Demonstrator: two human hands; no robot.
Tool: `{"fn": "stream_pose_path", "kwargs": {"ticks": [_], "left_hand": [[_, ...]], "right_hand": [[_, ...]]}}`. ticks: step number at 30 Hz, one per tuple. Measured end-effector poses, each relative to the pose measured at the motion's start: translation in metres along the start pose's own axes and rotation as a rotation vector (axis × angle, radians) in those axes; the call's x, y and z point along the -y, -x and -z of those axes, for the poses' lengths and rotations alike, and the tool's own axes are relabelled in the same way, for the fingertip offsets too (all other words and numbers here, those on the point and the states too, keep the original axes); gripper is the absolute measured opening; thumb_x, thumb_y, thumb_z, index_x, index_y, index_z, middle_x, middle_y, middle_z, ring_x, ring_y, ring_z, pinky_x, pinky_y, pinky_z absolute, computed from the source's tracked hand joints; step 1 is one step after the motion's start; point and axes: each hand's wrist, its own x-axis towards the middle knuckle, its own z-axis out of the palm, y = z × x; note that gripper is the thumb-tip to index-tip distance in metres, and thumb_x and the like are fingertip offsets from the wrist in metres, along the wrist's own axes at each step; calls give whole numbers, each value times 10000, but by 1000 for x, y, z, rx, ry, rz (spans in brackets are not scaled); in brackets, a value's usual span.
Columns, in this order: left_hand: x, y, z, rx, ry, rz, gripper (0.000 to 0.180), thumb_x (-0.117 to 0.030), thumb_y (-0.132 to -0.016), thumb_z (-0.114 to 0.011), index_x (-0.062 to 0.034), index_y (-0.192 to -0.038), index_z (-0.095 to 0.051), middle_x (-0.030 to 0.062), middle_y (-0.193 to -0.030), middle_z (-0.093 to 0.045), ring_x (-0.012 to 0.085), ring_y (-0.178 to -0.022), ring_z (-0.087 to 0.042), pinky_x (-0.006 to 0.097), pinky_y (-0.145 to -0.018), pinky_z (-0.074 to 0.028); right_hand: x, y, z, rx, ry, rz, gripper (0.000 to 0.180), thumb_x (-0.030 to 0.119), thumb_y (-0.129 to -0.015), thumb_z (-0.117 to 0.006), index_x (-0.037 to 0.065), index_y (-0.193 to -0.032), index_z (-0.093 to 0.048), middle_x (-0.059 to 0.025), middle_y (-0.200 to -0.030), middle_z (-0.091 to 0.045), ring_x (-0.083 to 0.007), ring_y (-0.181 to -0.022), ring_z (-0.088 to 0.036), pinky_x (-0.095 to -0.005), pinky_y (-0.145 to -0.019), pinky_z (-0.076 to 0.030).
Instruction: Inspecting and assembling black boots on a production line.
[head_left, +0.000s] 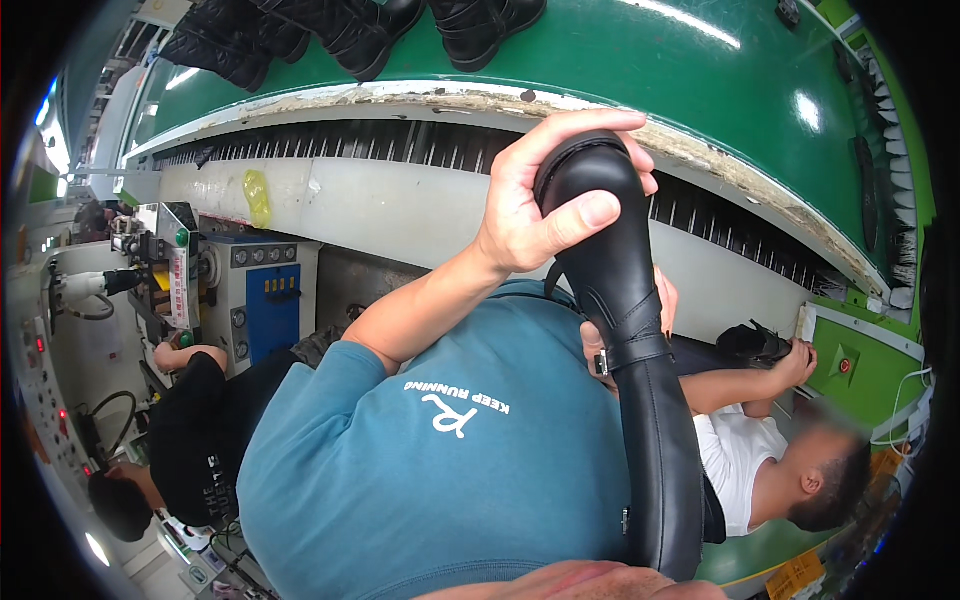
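Note:
I hold a tall black leather boot [650, 430] in front of my blue shirt [440, 470], toe up and shaft running down to the lower edge. My left hand [535, 205] is wrapped around the toe [590, 170], thumb pressed on its near side. My right hand [668, 298] is mostly hidden behind the boot. Its fingers show on both sides of the ankle, by the buckled strap [630, 350], gripping there.
A green conveyor belt [640, 70] curves across the top and carries several black boots [350, 35]. Below it run a white machine side [400, 205] and a blue control box [272, 305]. A person in black [200, 430] works at the left. A person in white [745, 450] holds another boot [755, 345] at the right.

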Motion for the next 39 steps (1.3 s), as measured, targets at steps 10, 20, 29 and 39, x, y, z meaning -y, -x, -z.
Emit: {"fn": "stream_pose_path", "kwargs": {"ticks": [10,20,29,39], "left_hand": [[-5,4,0,7,7,31,753,-351,-980,-803,87,-1527,-527,260,-1248,-727,365,-1138,-773,493,-995,-651],[-20,1,-1,64,-129,65,757,-223,-966,-822,135,-1546,-493,348,-1408,-677,410,-1301,-710,505,-1134,-566],[-14,-2,4,32,-190,71,613,-162,-995,-754,114,-1505,-557,308,-1394,-705,365,-1297,-718,460,-1131,-558],[-57,7,0,-4,-301,275,590,-66,-963,-846,54,-1485,-597,233,-1360,-744,264,-1209,-754,377,-1035,-612]], "right_hand": [[-2,-4,-6,-27,-38,-4,865,520,-956,-823,0,-1552,-472,-222,-1390,-625,-371,-1246,-654,-486,-1062,-544],[-25,9,5,245,-57,-108,959,485,-932,-869,-24,-1599,-405,-246,-1390,-625,-374,-1237,-673,-464,-1043,-593],[-8,-19,-1,128,135,66,861,351,-916,-892,-61,-1548,-478,-253,-1324,-670,-388,-1116,-712,-452,-947,-617],[-29,-27,8,-155,-135,206,563,-43,-838,-827,-15,-1385,-697,-286,-1379,-692,-378,-1179,-705,-464,-1032,-575]]}}
